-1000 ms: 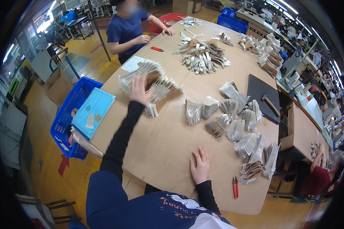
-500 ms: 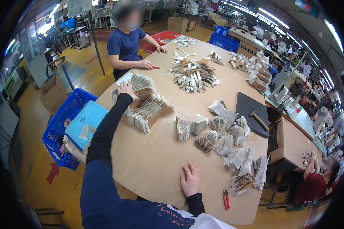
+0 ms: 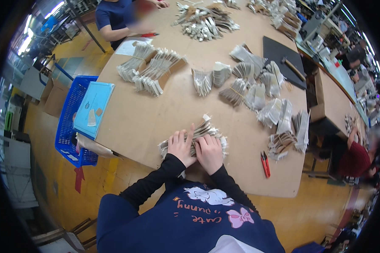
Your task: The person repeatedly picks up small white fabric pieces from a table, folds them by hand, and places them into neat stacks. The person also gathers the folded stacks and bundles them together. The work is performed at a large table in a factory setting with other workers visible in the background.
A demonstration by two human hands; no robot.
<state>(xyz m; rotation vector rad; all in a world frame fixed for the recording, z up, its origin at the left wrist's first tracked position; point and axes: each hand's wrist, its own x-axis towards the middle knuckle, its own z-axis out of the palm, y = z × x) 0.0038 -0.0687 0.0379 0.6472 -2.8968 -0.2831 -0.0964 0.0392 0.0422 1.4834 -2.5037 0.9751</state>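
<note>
While both my hands press down on it, the bundle of paper tags (image 3: 198, 137) stays flat and neat on the brown table (image 3: 147, 122). My left hand (image 3: 180, 146) and right hand (image 3: 210, 152) lie side by side, fingers spread, on top. Red snips (image 3: 264, 163) sit off to my right.

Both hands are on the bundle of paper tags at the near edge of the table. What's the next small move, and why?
Probably square it up: press the left hand and right hand inward, since the bundle of paper tags fans out unevenly, with one tag poking up.
</note>
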